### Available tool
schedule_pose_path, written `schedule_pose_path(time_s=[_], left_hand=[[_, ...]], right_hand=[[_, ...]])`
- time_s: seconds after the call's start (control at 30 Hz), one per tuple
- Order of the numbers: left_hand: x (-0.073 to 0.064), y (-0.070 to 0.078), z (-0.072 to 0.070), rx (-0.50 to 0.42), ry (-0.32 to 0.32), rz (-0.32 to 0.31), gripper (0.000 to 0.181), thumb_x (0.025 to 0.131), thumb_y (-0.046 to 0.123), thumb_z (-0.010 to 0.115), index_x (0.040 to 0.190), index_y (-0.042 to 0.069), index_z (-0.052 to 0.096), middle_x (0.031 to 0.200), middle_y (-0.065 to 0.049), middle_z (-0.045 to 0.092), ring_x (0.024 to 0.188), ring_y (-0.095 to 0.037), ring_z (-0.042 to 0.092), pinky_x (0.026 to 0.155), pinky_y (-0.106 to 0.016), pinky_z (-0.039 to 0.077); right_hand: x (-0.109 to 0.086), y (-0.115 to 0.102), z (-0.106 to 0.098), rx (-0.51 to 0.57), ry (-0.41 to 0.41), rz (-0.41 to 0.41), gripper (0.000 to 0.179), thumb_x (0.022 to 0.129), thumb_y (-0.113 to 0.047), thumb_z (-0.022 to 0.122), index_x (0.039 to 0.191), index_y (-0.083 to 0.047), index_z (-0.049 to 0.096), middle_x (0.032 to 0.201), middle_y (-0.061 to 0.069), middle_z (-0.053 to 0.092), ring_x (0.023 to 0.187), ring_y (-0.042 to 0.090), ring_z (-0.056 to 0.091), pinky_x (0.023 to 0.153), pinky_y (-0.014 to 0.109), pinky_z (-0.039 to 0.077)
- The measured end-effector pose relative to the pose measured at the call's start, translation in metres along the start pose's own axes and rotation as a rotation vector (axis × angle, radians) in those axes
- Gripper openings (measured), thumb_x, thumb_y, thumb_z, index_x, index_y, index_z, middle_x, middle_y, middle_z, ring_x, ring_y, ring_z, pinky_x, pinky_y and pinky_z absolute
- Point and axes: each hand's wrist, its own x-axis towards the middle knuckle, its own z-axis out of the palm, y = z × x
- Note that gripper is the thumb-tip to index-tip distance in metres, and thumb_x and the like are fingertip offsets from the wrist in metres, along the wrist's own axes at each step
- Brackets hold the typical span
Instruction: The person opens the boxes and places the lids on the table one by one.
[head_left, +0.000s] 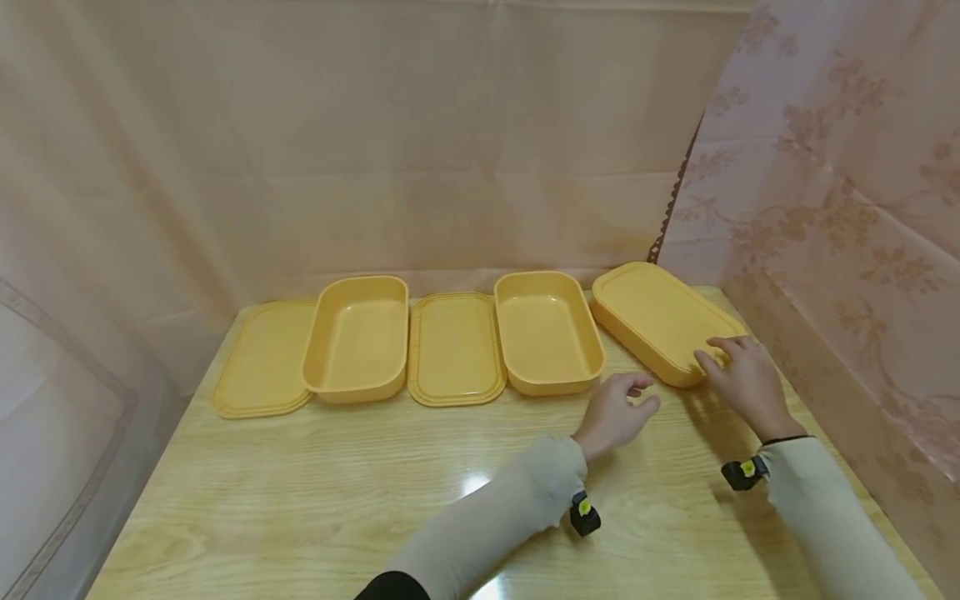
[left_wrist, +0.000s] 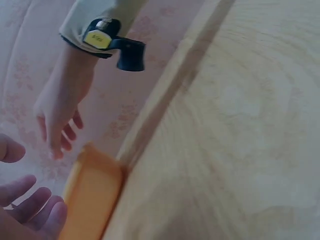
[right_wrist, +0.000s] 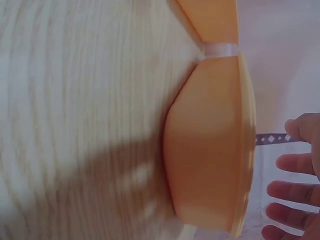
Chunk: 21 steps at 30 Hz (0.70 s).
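A yellow lidded plastic food box point(head_left: 660, 312) sits askew at the table's back right, its lid on top. Over its near right corner is my right hand point(head_left: 744, 382), fingers spread and relaxed. The right wrist view shows those fingers point(right_wrist: 292, 192) apart from the lid's edge, holding nothing. My left hand point(head_left: 617, 414) hovers just in front of the box's left side, between it and an open yellow box point(head_left: 551, 333). Its fingers are loosely bent with nothing in them; in the left wrist view they overlap the lidded box point(left_wrist: 95, 192).
Left of the open box lies a flat yellow lid point(head_left: 457, 350). Beyond it come another open box point(head_left: 360, 342) and a second lid point(head_left: 262, 358), partly under that box's edge. Cloth curtains point(head_left: 450, 150) close in the wooden table point(head_left: 315, 492) at the back and sides.
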Motion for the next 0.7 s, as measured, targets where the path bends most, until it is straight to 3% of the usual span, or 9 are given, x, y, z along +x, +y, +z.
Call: schedule_pose_path(time_s=[0.23,0.5,0.7], left_hand=[[-0.002,-0.009,0.015,0.044,-0.024,-0.021,0.031,0.093,0.025,0.064,0.121,0.012,0.068,0.117,0.001,0.067,0.101,-0.007,0.063,0.079,-0.011,0.047],[0.001,-0.020,0.028,0.019,-0.027,-0.116,0.028,0.092,0.024,0.067,0.118,0.014,0.069,0.109,0.002,0.067,0.095,-0.004,0.063,0.080,-0.014,0.049],[0.006,-0.015,0.033,-0.105,-0.008,-0.170,0.031,0.091,0.021,0.067,0.120,0.009,0.068,0.110,-0.002,0.071,0.092,-0.003,0.065,0.079,-0.014,0.050]], right_hand=[[-0.004,0.007,0.004,-0.006,-0.005,-0.002,0.045,0.099,-0.032,0.054,0.118,0.009,0.060,0.115,0.036,0.054,0.105,0.052,0.047,0.085,0.064,0.040],[-0.006,0.009,0.012,0.017,0.006,0.020,0.036,0.097,-0.025,0.056,0.111,0.008,0.062,0.114,0.035,0.055,0.105,0.053,0.046,0.087,0.065,0.039],[-0.005,0.011,0.018,0.023,0.061,-0.041,0.026,0.093,-0.016,0.060,0.101,0.008,0.067,0.109,0.034,0.059,0.102,0.052,0.047,0.087,0.063,0.039]])
